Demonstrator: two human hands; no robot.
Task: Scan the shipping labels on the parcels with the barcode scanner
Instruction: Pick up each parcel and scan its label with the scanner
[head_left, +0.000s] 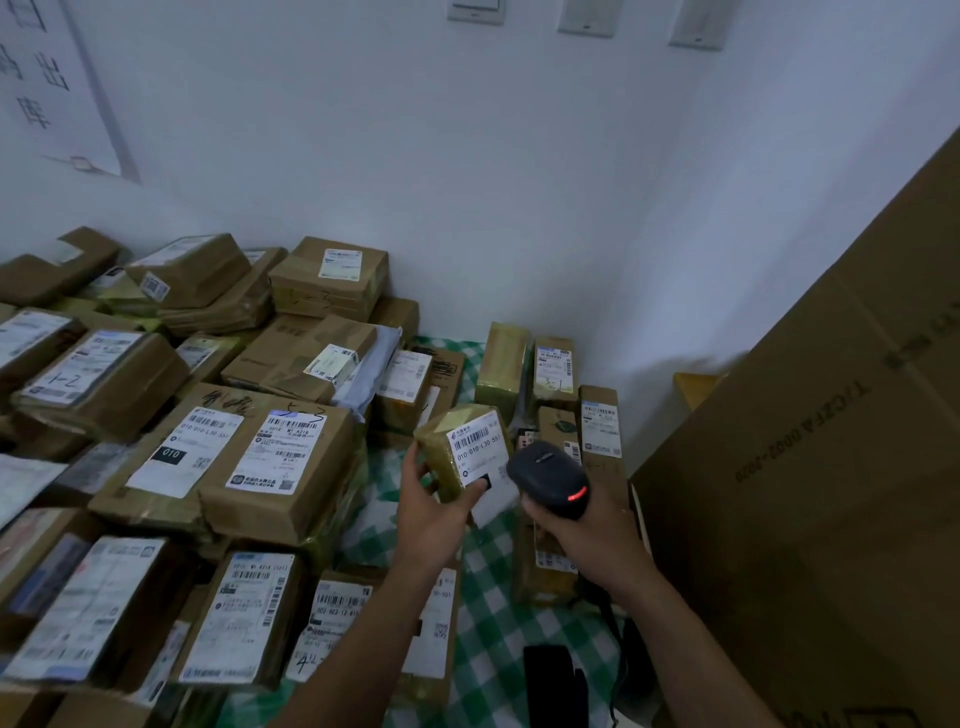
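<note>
White walls meet in a corner above a checked green cloth (488, 613) crowded with taped cardboard parcels (270, 467). Fingers first: the left hand (431, 512) is wrapped round a small box (457, 452), thumb pressed on its label (480, 449), lifting it clear of the pile. The right hand (582, 525) is clenched on the scanner (550, 480), rounded black plastic, a red light glowing at its back, nose just beside the label. Best now, I'd say, to tilt the label flat to the scanner and slide that thumb off the paper. Glossy yellowish tape wraps the box; a big plain carton (810, 509) looms right.
</note>
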